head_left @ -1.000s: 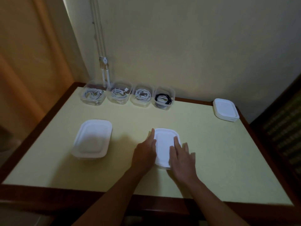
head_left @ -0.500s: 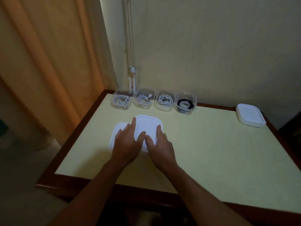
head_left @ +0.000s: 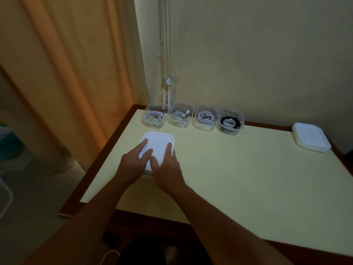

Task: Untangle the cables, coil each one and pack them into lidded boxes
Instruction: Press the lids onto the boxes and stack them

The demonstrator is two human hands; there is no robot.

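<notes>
A white lidded box [head_left: 159, 140] sits on the yellow table [head_left: 238, 169] near its left edge, stacked on another box that is mostly hidden under it. My left hand [head_left: 133, 161] and my right hand [head_left: 167, 165] lie side by side on the lid with straight fingers pressing down. Along the back edge stand three lidless clear boxes with coiled white cables [head_left: 153, 117] [head_left: 180, 116] [head_left: 206, 118] and one with a coiled black cable [head_left: 230, 122].
A stack of white lids [head_left: 310, 137] lies at the table's back right corner. An orange curtain [head_left: 66, 73] hangs to the left and a cream wall stands behind. The table's dark wooden rim [head_left: 99, 165] runs close to the stacked boxes.
Both hands slid the lidded box leftwards across the table and set it on top of the other lidded box. The view has swung left.
</notes>
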